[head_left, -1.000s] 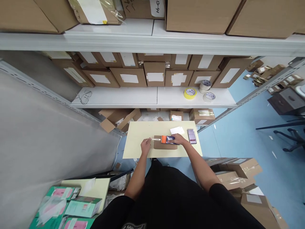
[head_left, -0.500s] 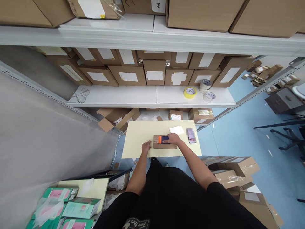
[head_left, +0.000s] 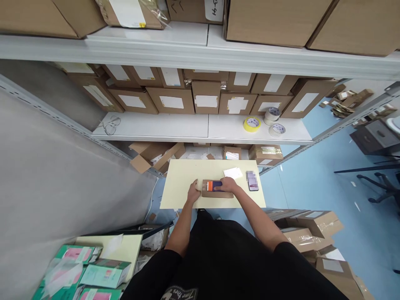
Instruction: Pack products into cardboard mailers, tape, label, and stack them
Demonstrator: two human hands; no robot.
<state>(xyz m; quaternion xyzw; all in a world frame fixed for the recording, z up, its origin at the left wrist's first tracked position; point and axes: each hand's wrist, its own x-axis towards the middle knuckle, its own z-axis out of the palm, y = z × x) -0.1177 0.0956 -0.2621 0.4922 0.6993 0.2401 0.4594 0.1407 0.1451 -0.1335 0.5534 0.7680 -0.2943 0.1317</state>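
Note:
A small brown cardboard box (head_left: 223,195) lies lengthwise on the pale yellow tabletop (head_left: 179,179) in front of me. My right hand (head_left: 227,185) is wrapped round a dark blue and orange tape dispenser (head_left: 210,186), which sits on top of the box. At the box's left end, the surface looks shiny, as if clear tape lies there. Beside that end is my left hand (head_left: 194,192), its thumb and fingers apart and nothing seen in them. Whether it touches the box is hard to make out.
White paper (head_left: 233,173) and a phone (head_left: 252,181) lie on the tabletop's right side. Behind stands a shelf (head_left: 175,125) with labelled boxes and a yellow tape roll (head_left: 251,123). Cartons (head_left: 312,233) are piled at the lower right; green packages (head_left: 106,273) lie lower left.
My left hand's fingers have spread and point more forward beside the box's left end. The right hand keeps the tape dispenser on the box. The whole view has shifted slightly.

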